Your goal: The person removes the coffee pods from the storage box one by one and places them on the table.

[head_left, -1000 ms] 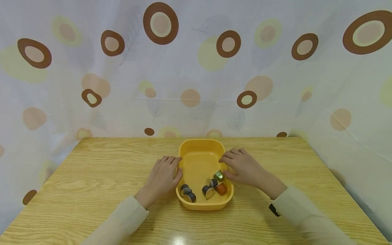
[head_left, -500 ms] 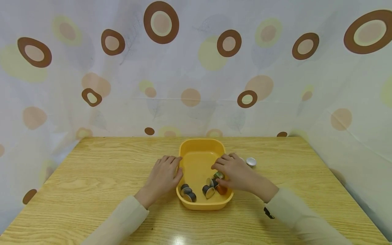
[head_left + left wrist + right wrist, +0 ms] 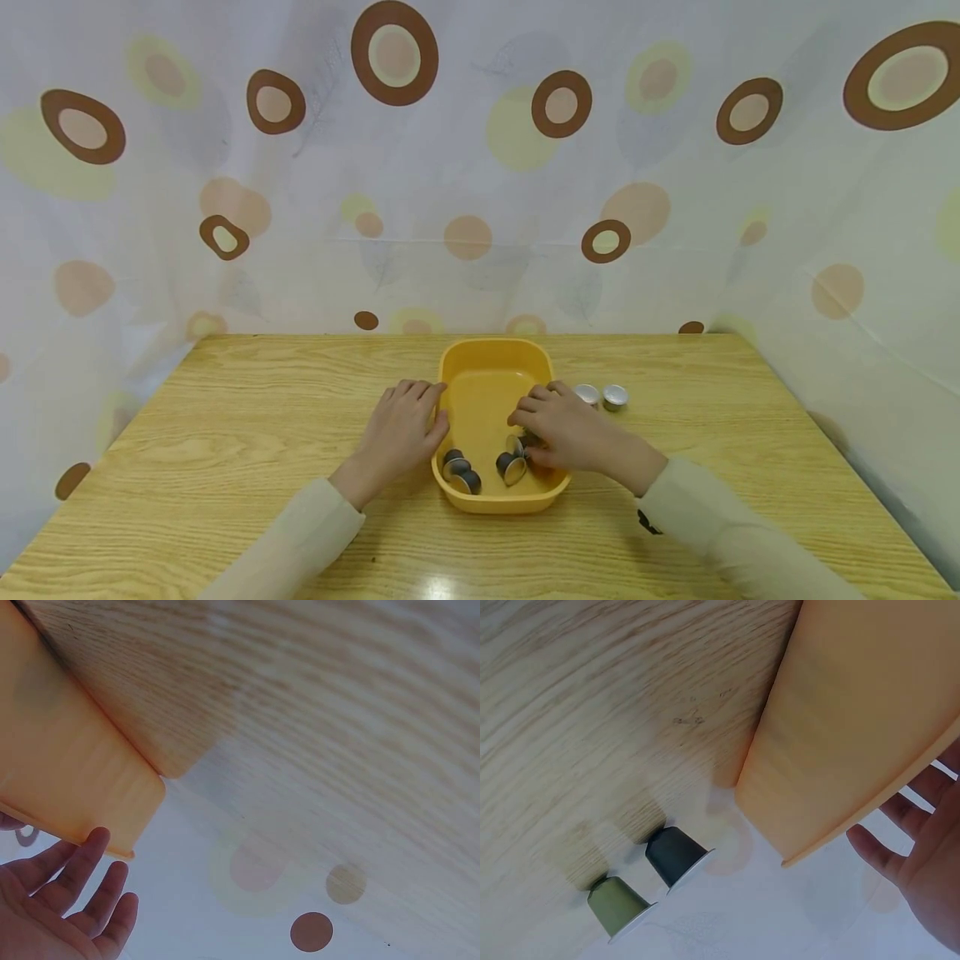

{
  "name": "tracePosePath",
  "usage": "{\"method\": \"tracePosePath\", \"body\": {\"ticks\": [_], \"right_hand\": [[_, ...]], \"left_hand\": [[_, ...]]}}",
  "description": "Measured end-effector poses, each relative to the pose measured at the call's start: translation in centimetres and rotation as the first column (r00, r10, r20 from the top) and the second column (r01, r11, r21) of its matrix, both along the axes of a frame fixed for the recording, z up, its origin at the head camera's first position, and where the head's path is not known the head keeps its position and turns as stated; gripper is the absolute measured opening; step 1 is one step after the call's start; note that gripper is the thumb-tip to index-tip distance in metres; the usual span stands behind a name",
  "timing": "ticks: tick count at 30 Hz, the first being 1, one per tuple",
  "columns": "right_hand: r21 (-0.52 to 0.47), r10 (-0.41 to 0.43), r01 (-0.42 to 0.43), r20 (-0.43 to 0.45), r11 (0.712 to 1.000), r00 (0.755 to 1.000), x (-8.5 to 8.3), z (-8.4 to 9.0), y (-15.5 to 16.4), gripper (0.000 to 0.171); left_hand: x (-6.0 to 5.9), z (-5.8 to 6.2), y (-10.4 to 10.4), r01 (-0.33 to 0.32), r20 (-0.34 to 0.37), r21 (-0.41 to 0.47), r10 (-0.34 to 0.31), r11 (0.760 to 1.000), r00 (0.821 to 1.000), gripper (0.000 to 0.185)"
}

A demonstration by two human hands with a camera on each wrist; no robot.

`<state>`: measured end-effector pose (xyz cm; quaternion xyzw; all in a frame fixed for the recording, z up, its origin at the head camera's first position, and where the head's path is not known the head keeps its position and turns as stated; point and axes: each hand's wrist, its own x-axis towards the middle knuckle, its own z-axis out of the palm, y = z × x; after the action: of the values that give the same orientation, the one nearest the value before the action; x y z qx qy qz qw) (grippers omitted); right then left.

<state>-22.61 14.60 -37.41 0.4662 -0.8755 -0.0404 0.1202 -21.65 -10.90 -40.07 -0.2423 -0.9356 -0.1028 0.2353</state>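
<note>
A yellow plastic tub stands on the table with several coffee capsules inside. Dark capsules lie at its front left and front middle. My left hand is at the tub's left rim; the left wrist view shows its fingers spread, one against the outer wall. Over the right rim reaches my right hand, bent fingers inside and a gap between fingertips and thumb. It covers the spot where the green and orange capsules lie, and its fingertips are hidden behind the wall in the right wrist view.
On the wooden table, just right of the tub, two capsules stand with silver lids up; the right wrist view shows one green capsule and one dark capsule. A patterned curtain hangs behind the table.
My right hand has moved left and farther into the tub, covering the green and orange capsules. Two capsules on the table have come into sight behind it. The left hand stays put.
</note>
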Motion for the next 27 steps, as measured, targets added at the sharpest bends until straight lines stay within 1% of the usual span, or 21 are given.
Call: {"method": "tracePosePath", "body": {"ticks": [9,16,23,27], "right_hand": [[0.048,0.005,-0.007,0.028,0.999,1.000,-0.1,-0.3,-0.7,0.034],[0.104,-0.008,0.006,0.021,0.995,1.000,-0.1,-0.5,-1.3,0.033],[0.132,-0.004,0.002,0.012,0.991,1.000,-0.3,-0.7,-1.7,0.029],[0.131,0.004,-0.005,0.011,0.991,1.000,-0.5,-0.9,-1.7,0.029]], "left_hand": [[0.0,0.0,0.0,-0.005,0.019,0.001,0.005,1.000,1.000,0.036],[-0.1,0.0,0.1,-0.018,0.037,-0.010,0.018,1.000,0.999,0.037],[-0.2,0.1,0.2,-0.023,0.040,0.000,0.023,1.000,0.999,0.036],[-0.2,0.2,0.2,-0.022,0.035,-0.001,0.022,1.000,0.999,0.036]]}}
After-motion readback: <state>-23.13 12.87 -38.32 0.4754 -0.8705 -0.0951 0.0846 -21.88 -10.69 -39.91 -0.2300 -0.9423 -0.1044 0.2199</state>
